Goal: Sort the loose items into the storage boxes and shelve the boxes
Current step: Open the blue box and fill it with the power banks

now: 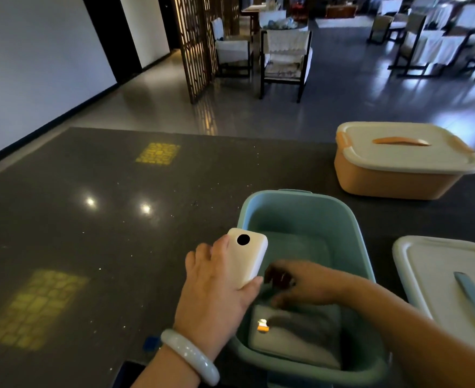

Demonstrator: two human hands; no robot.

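While teal box at 5 o'clock sits lidless on table, sorting midway: left hand grip wraps white power bank over rim; right hand grip blurred inside, cannot tell. Grey pouch already in. Orange box, 2 o'clock, lidded. Shelving pending.

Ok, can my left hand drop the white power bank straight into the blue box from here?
Probably yes. The left hand holds the power bank at the open blue box's rim, lid off; only the right hand inside crowds the near end.
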